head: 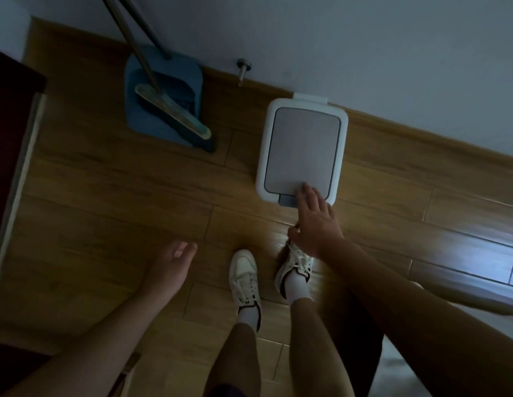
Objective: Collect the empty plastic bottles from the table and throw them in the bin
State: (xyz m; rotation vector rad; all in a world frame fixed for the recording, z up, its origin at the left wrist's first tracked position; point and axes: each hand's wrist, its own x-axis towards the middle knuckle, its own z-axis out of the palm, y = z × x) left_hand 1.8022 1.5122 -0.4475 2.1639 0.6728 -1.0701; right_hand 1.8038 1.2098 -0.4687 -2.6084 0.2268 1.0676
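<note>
Right hand [314, 222] fingertips on closed bin [302, 150] lid; left hand [170, 267] apart.

White bin [302, 150], grey lid shut, against the wall

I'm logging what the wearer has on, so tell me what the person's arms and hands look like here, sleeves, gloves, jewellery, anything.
Both arms are bare right up to the bottom edge of the picture, with no sleeves in view. The left hand and the right hand wear no gloves, and I see no watch, bracelet or ring, though the light is dim. The fingers are uncovered too.
</note>
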